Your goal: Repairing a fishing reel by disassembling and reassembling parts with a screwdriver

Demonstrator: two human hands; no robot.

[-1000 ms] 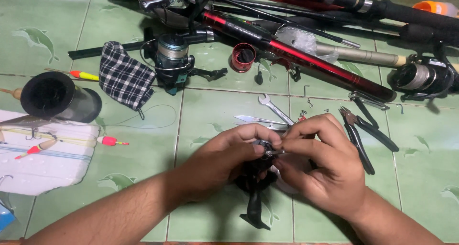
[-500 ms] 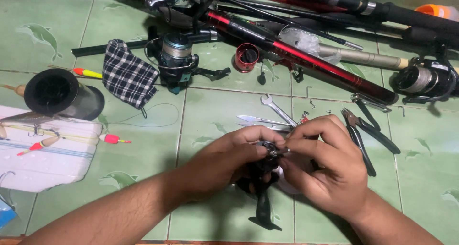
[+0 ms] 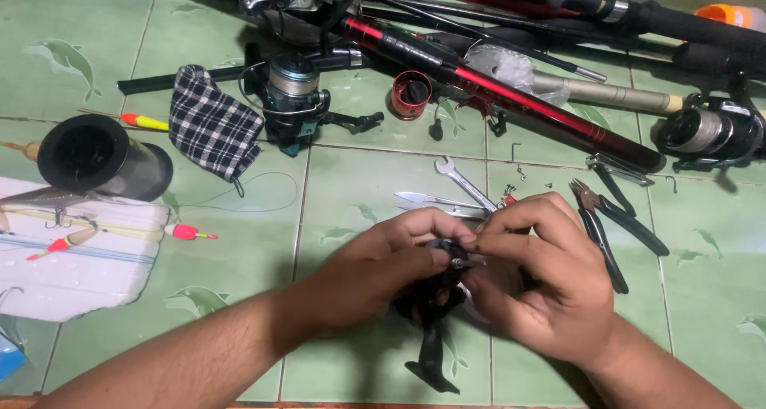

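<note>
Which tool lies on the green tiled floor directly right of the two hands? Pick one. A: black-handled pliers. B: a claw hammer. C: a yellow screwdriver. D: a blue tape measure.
A: the black-handled pliers lie on the green tiled floor, just right of the right hand.

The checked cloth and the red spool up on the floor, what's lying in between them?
A fishing reel lies between the checked cloth and the red spool, its handle reaching toward the spool. The head view shows it.

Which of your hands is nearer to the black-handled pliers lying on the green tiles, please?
Right. The right hand lies just beside the black-handled pliers, apart from them; the left hand sits farther away, beyond it.
</note>
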